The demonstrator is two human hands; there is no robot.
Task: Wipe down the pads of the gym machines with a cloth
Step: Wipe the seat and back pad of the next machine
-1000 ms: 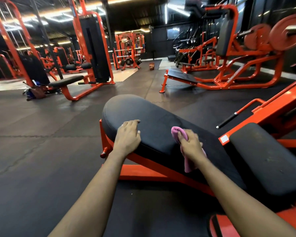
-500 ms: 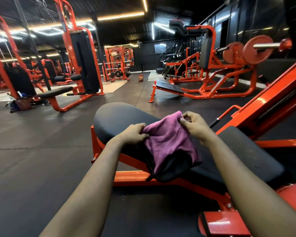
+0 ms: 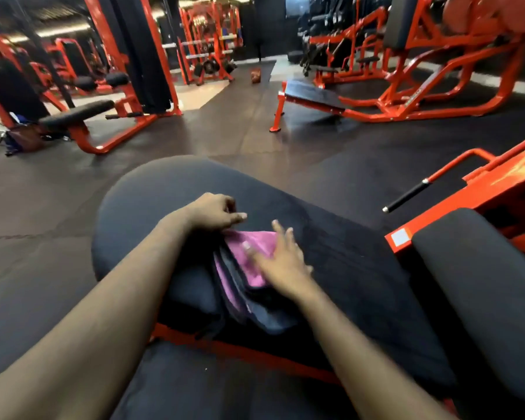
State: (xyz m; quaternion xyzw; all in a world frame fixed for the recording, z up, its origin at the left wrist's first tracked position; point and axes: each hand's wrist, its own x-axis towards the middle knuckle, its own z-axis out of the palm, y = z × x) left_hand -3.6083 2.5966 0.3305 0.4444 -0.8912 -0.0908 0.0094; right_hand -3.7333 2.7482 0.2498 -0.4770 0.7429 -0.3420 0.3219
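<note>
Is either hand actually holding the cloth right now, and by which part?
Right hand lies flat on the cloth, fingers straight, no grip. Left hand sits at its far corner; blur hides any pinch.

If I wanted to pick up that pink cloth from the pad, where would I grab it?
Likely the near edge of the pink cloth, where its folded layers lie stacked and uncovered on the pad: come from the near side and pinch the whole stack. The right hand lies flat on its middle, the left hand sits at its far corner.
</note>
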